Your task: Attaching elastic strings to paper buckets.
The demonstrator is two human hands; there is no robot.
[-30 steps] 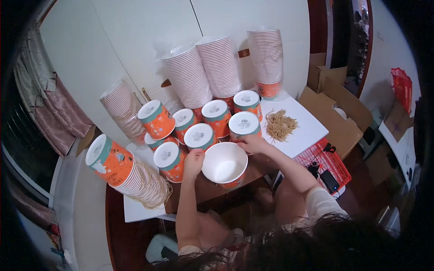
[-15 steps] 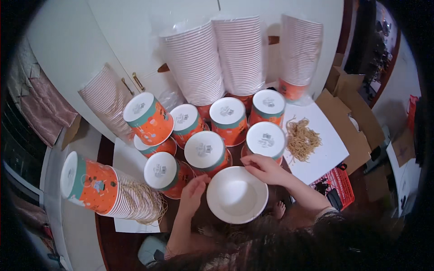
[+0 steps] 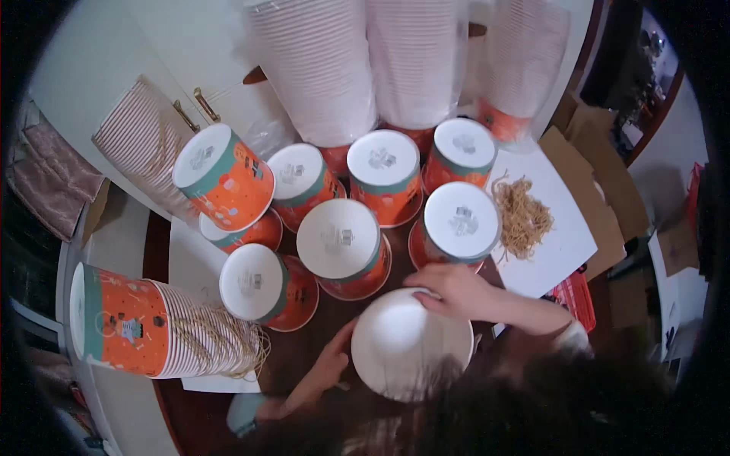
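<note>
An open white paper bucket (image 3: 411, 357) stands close in front of me, its round mouth facing up. At its far right rim my right hand (image 3: 460, 292) grips, with the thumb over the edge. My left hand (image 3: 331, 361) lies along the bucket's left side, fingers stretched out and touching or nearly touching it. Dark hair blurs the near edge of the bucket. Just beyond the hands stand several upturned orange-and-green paper buckets (image 3: 342, 239) with white bases, one (image 3: 224, 178) stacked on another at the left.
A nested bucket stack (image 3: 125, 327) with rubber bands round it lies at the left. Tall plastic-wrapped stacks (image 3: 312, 68) stand at the back. A heap of tan rubber bands (image 3: 523, 219) rests on a white sheet (image 3: 566, 220) at the right, beside cardboard boxes (image 3: 593, 182).
The view has moved closer, so the buckets look larger. My right thumb now reaches over the rim of the open bucket. My left hand has slid lower along its side.
</note>
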